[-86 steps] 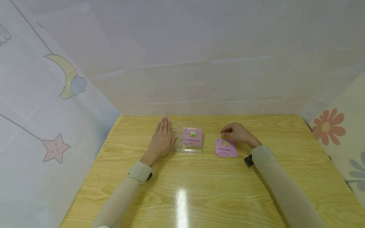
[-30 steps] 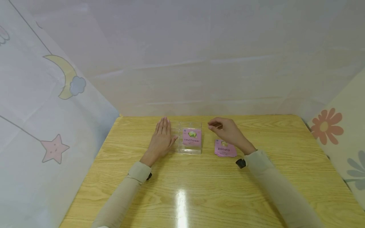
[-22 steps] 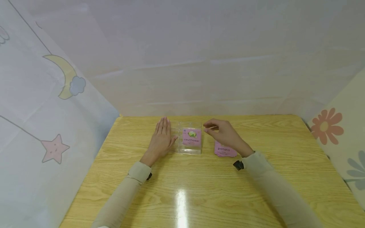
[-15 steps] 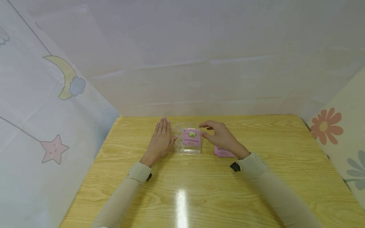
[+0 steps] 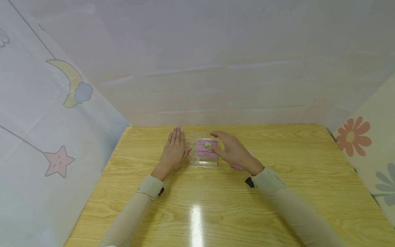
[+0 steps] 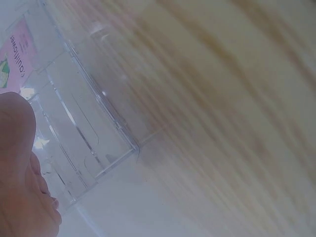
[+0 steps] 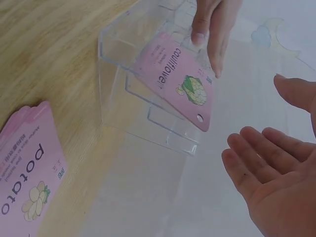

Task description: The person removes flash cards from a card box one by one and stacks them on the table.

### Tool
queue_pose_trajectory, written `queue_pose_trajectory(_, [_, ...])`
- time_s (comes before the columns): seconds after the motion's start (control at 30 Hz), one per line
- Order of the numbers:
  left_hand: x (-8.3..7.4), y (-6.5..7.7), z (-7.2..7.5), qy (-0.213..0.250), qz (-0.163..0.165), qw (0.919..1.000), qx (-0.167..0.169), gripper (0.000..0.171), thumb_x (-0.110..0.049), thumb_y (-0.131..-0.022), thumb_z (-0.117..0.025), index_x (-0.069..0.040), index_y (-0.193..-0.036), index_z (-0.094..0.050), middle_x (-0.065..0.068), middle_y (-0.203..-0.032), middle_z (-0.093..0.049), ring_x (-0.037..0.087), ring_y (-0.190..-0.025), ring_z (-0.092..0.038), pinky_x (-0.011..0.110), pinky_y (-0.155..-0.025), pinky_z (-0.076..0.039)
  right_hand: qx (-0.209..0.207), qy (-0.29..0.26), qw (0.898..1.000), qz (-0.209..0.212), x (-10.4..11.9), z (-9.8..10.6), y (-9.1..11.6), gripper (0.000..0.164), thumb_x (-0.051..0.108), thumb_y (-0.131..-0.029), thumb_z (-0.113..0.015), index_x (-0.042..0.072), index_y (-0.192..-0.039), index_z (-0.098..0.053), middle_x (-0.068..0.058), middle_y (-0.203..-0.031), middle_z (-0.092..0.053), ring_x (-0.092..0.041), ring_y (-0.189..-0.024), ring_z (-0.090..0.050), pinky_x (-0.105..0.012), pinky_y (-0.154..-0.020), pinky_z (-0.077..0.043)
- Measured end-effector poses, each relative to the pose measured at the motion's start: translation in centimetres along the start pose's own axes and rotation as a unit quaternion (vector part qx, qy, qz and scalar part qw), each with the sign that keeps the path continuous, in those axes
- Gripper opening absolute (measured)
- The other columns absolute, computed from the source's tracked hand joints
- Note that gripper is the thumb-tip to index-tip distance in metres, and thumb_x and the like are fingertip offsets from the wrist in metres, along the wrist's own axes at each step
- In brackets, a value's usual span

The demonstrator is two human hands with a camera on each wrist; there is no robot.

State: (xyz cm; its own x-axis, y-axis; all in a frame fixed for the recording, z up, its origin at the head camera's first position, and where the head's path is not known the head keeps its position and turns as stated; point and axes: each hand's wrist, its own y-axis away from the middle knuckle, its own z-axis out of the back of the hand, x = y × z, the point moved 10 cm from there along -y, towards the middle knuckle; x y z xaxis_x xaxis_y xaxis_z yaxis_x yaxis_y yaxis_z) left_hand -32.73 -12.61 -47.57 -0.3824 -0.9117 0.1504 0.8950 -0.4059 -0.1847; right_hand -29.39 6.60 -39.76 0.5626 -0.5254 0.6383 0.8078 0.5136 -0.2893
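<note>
A clear plastic card stand (image 5: 206, 164) sits on the table with a pink cauliflower card (image 7: 173, 74) leaning in its right part. Along the stand's left side lies my left hand (image 5: 173, 152), its fingers straight and together. The left wrist view catches the stand's stepped clear slots (image 6: 74, 118) beside that hand. My right hand (image 5: 234, 152) hovers at the card's right edge, thumb spread from the fingers. In the right wrist view its palm faces the card with a gap between, and nothing is held. Beneath it, a stack of pink cards topped by potato (image 7: 32, 168) is mostly hidden in the head view.
The wooden table (image 5: 172, 212) ends at a pale wall sheet (image 5: 216, 92) just behind the stand. Patterned sheets (image 5: 31, 113) rise at both sides. A dark band (image 5: 249, 182) sits at the right wrist.
My right hand has moved left from beside the potato cards to the cauliflower card, its thumb and fingers spreading apart. The left hand has stayed in place.
</note>
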Motion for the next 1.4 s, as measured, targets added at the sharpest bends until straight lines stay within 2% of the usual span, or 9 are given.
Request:
queue_pose_trajectory(0.23, [0.0,0.0,0.1,0.007,-0.001,1.0000,-0.001,0.080,-0.045,-0.113,-0.041,0.012,-0.163,-0.016,0.033,-0.172,-0.015,0.043,-0.164,-0.010,0.053,-0.135,-0.016,0.017,0.085,0.996,0.035,0.8,-1.3,-0.1,0.064,0.026,-0.100,-0.073,0.000,-0.154,-0.049,-0.020,-0.154,-0.057,-0.038,-0.143,-0.056,-0.054,-0.117,-0.049])
queue_pose_trajectory(0.47, [0.1,0.0,0.1,0.004,0.001,1.0000,0.002,0.081,-0.046,-0.113,-0.040,0.012,-0.163,-0.014,0.033,-0.172,-0.015,0.043,-0.164,-0.009,0.052,-0.136,-0.015,0.016,0.163,0.984,0.073,1.8,-2.2,-0.5,0.065,0.027,-0.100,-0.074,-0.003,-0.152,-0.050,-0.022,-0.155,-0.056,-0.038,-0.137,-0.061,-0.051,-0.110,-0.056])
queue_pose_trajectory(0.63, [0.1,0.0,0.1,0.010,0.007,0.9999,0.005,0.080,-0.045,-0.113,-0.042,0.011,-0.164,-0.014,0.032,-0.173,-0.011,0.042,-0.165,-0.007,0.052,-0.136,-0.013,0.017,0.197,0.976,0.090,1.9,-3.0,-0.8,0.066,0.026,-0.099,-0.076,-0.004,-0.152,-0.051,-0.022,-0.155,-0.056,-0.038,-0.140,-0.059,-0.050,-0.110,-0.056])
queue_pose_trajectory(0.87, [0.1,0.0,-0.1,0.014,0.005,0.9999,0.007,0.081,-0.046,-0.113,-0.041,0.011,-0.163,-0.016,0.032,-0.173,-0.012,0.043,-0.165,-0.007,0.053,-0.136,-0.014,0.031,0.253,0.961,0.104,1.0,-4.4,-1.3,0.064,0.033,-0.102,-0.071,-0.001,-0.152,-0.051,-0.020,-0.157,-0.054,-0.035,-0.146,-0.054,-0.048,-0.115,-0.052])
queue_pose_trajectory(1.13, [0.1,0.1,-0.2,0.015,0.007,0.9998,0.014,0.080,-0.047,-0.114,-0.036,0.011,-0.164,-0.013,0.032,-0.174,-0.009,0.042,-0.165,-0.005,0.053,-0.136,-0.012,0.039,0.291,0.948,0.122,0.8,-4.8,-1.6,0.059,0.030,-0.105,-0.067,-0.002,-0.152,-0.052,-0.020,-0.158,-0.054,-0.035,-0.146,-0.054,-0.049,-0.119,-0.048])
queue_pose_trajectory(1.4, [0.1,0.1,0.0,0.017,0.006,0.9997,0.015,0.080,-0.047,-0.114,-0.035,0.011,-0.164,-0.013,0.031,-0.174,-0.003,0.042,-0.165,-0.005,0.052,-0.136,-0.012,0.064,0.351,0.925,0.129,0.4,-5.5,-1.6,0.058,0.027,-0.107,-0.062,-0.003,-0.154,-0.049,-0.021,-0.161,-0.049,-0.034,-0.150,-0.050,-0.047,-0.123,-0.043])
